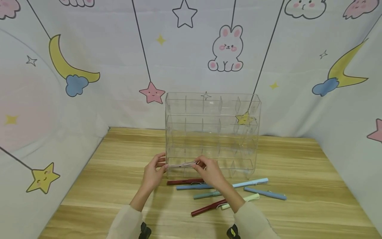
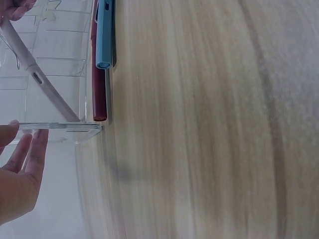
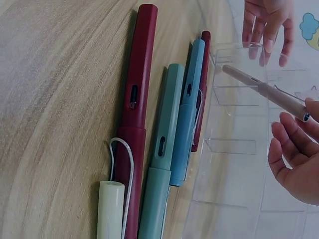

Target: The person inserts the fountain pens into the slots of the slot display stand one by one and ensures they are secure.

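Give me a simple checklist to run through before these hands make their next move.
1. Pale pink pen held: ok; the right hand pinches one end.
2. Clear organizer held: ok; the left hand grips its side panel.
3. Clear organizer upright: ok.
4. Pale pink pen resting inside the clear organizer: cannot tell from these views.
5. Table in front free of loose pens: not ok; several lie there.
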{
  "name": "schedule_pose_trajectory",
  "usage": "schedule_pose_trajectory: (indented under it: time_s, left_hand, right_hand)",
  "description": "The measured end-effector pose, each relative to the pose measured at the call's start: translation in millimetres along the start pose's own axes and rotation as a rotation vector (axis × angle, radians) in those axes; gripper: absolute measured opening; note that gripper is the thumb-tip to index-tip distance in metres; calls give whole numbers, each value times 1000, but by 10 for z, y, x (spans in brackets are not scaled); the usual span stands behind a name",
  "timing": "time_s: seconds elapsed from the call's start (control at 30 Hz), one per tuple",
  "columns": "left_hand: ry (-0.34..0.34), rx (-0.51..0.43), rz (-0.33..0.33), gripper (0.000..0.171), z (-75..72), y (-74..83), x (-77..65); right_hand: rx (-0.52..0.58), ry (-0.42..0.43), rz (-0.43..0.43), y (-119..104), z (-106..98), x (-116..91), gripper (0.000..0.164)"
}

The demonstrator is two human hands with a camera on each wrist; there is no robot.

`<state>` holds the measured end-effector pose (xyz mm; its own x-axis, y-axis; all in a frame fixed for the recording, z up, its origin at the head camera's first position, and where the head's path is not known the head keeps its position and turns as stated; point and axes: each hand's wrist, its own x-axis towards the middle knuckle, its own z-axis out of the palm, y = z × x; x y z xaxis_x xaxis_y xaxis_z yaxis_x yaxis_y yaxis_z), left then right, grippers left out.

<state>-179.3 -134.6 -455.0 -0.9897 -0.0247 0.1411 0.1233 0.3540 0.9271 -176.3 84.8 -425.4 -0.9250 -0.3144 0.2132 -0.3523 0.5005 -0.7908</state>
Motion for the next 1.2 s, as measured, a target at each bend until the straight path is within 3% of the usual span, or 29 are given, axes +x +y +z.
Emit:
schedule_pose_trajectory:
  time_s: [0.27,0.47,0.63,0.87,0.97,1.07,1.2]
  left_hand:
    - [2,-8,2,43,5,-3,4]
    - [1,-12,-8,42,1,-16,12]
    - [-7,-10,-19,43,-17,-17,8]
    - [-28,-12,-17,42,-22,-8,4]
    - [-30,-13,-15,42,-17,-10,6]
    - [-31,-18,-14,42,-13,-12,7]
    - [-32,-21,-14,42,-8,-20,11]
  right_hand:
    - [-7,-113,-35,49,-213,-59,29]
    - [-18,-193,-13,188,-688,-232,36]
    - [-46,-245,-9,448,-1114,-482,31]
    - [-81,-211,52,884,-1583,-917,31]
    - [-92,-192,130,1068,-1716,-1109,35]
    - [-135,-170,173,1245,-1776,-1275,34]
    - [-250,-93,130,1427,-1756,-1454,31]
